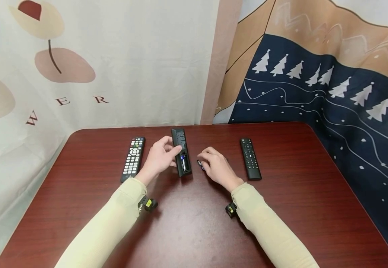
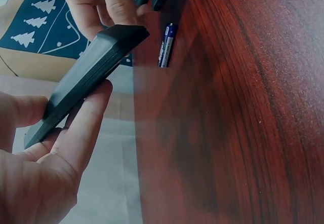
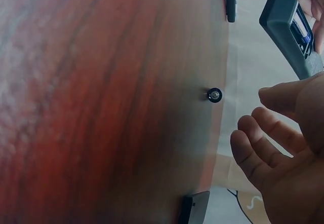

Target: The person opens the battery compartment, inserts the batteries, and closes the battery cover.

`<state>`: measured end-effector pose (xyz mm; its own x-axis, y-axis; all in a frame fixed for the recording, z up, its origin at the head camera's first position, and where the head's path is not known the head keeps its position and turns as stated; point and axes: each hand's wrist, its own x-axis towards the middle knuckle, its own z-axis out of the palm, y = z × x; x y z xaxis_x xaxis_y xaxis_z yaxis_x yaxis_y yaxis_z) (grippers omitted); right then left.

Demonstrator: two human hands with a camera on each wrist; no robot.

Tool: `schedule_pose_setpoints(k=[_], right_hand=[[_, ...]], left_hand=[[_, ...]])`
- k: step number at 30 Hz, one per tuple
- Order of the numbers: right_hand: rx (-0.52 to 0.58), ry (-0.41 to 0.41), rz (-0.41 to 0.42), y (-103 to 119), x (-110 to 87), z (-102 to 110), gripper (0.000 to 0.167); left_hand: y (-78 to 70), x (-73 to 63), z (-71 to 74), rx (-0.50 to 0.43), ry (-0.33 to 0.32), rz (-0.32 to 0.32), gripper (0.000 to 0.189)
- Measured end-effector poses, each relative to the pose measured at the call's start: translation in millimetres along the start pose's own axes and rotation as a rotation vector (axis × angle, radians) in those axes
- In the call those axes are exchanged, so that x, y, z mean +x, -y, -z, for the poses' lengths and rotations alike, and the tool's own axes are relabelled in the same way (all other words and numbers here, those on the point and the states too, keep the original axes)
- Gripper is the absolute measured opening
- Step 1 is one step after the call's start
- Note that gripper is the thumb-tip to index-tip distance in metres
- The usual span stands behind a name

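My left hand (image 1: 160,158) grips a dark remote control (image 1: 180,139), thumb on its back and fingers beneath, held over the table. Its battery compartment is uncovered, and a battery (image 1: 184,163) lies inside. In the left wrist view the remote (image 2: 83,74) appears side-on, its compartment hidden. A loose blue and silver battery (image 2: 166,46) lies on the table; the right wrist view shows its round end (image 3: 214,95). My right hand (image 1: 216,166) is right beside that battery, fingers loosely bent and thumb apart, nothing between them.
On the dark red wooden table (image 1: 187,230), a black remote with white buttons (image 1: 133,158) lies left of my left hand. Another black remote (image 1: 250,159) lies to the right of my right hand. Printed curtains (image 1: 147,67) hang behind the table's far edge.
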<state>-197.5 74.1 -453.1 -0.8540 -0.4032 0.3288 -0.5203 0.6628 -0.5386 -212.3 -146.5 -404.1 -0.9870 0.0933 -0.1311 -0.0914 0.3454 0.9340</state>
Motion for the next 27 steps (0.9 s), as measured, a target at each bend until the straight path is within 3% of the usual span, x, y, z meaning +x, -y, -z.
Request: schedule_pose_setpoints(k=[20,27], right_hand=[[-0.058,0.198,-0.091,-1.6,3.5,-8.6,0.036],[-0.082,0.233,-0.105,-1.0,6.0,-9.3,0.040]], left_hand=[[0.4,-1.7,0.7,0.004,0.008,-0.012,0.026],[0.5,-1.6,1.7,0.006,0.012,-0.010,0.027]])
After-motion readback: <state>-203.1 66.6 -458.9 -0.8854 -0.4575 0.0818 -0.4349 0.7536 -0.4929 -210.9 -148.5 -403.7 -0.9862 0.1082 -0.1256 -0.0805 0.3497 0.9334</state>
